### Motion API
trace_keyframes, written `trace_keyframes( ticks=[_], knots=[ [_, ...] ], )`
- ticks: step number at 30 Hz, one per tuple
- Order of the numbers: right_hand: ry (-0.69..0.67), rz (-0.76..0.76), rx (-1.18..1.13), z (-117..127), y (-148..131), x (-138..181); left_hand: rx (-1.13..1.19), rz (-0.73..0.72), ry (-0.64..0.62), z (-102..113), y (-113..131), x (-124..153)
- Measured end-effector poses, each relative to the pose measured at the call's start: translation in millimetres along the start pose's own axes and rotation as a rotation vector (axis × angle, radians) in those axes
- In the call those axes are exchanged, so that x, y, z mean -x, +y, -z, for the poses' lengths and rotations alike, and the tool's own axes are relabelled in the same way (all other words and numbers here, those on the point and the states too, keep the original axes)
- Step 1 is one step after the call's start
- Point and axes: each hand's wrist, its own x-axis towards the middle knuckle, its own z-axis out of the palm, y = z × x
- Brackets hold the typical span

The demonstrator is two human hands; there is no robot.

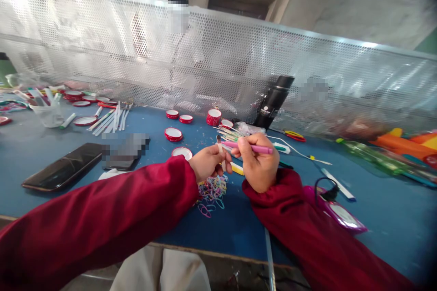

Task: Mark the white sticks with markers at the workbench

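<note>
My left hand (207, 163) is closed, pinching a small pale strip (220, 146) with a dark upper end. My right hand (260, 161) grips a pink pen (262, 149) and points it left. The pen's far end lies close to the strip; whether they touch I cannot tell. Below my hands is a heap of small coloured rubber bands (213, 192). A yellow-and-white object (237, 169) shows partly between my hands, its kind unclear. Just beyond them lie thin pale sticks (229, 133).
Round red-rimmed lids (173, 134) and a stack of them (214, 117) stand behind. Two phones (63, 167) lie left, near a cup of pens (51, 113). A black bottle (275, 100) leans on the perforated screen (232, 50). A purple case (341, 213) sits beside my right sleeve.
</note>
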Motion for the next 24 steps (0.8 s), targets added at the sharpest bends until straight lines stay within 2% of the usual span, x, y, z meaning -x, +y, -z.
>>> trace_keyframes(
  ticks=[24],
  knots=[
    [-0.017,0.024,0.043,1.7,-2.8,-0.7,0.013,-0.002,-0.002,0.9,-0.7,0.1]
  ],
)
